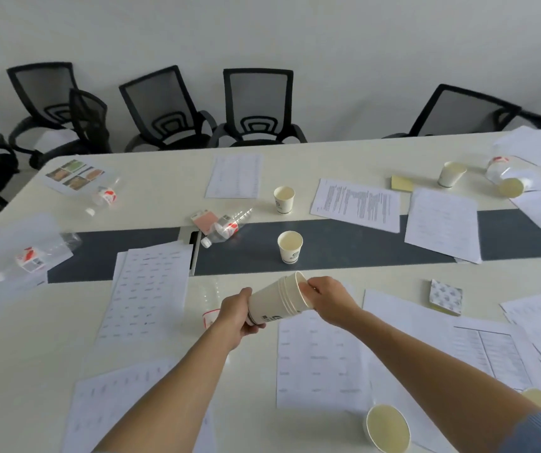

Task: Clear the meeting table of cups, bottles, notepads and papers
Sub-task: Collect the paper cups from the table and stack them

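- Step in hand, by my read: cup collection. Person holds a nested stack of paper cups (277,300) tilted on its side above the near half of the table (344,148), mouth toward the right.
- Left hand (238,317) is closed around the base end of the stack, fingers wrapped, thumb underneath. Firm hold.
- Right hand (328,299) is at the mouth end: fingertips hooked over the rim, partly inside the top cup. Half-curled, not a full fist. Looks like it's seating or steadying the top cup.
- Nearest loose cup (290,246) stands upright on the dark centre strip, just beyond the stack. Likely next pick.
- That needs the right hand to let go of the rim, reach forward, take the cup by its wall, then drop it into the stack mouth. The stack must tip more upright or the cup goes in skewed.
- Other cups: one (284,199) further back, one (451,174) far right, one lying on its side (512,187) beside it, two more at the near edge, closest at (387,428).
- Still out: plastic bottles, e.g. (226,227) lying on the strip, many papers (151,289), a notepad (445,296) to the right.
- Task is early; most of the clutter is untouched.
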Tool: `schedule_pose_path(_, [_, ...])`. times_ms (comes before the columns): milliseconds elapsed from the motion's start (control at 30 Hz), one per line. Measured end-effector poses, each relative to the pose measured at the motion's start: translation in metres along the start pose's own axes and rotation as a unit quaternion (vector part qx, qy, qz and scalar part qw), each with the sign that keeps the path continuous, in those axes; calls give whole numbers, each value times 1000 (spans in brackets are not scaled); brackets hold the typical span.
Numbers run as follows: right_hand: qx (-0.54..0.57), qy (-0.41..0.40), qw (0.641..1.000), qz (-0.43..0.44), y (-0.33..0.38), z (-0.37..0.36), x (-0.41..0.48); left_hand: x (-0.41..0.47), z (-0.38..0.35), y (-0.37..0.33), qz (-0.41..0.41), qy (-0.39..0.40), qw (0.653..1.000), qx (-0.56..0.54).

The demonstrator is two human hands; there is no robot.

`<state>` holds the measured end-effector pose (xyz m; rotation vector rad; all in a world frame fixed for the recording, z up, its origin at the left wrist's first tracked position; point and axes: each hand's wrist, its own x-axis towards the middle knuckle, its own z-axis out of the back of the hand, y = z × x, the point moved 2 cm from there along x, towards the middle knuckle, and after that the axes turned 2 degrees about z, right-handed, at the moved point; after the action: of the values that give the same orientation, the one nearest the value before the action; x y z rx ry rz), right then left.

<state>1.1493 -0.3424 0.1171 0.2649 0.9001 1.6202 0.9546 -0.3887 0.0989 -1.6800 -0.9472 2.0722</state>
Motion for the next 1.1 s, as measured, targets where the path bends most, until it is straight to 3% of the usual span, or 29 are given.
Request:
schedule_pose_path(200, [-39, 35, 999, 9, 9, 2, 36, 22, -8, -28, -18, -13, 999, 35])
schedule_pose_path(433, [0, 98, 995, -18, -1, 2, 91, 72, -6, -43, 5, -11, 999, 33])
schedule_pose_path(667, [-92, -55, 987, -118, -25, 0, 176, 128, 25, -29, 73, -53, 996, -17])
schedule_pose_path(900, [-121, -30, 975, -183, -39, -32, 230, 163, 33, -20, 123, -48, 989, -73])
schedule_pose_path(1100, [-10, -18, 981, -193, -59, -36, 221, 164, 30, -22, 119, -42, 988, -89])
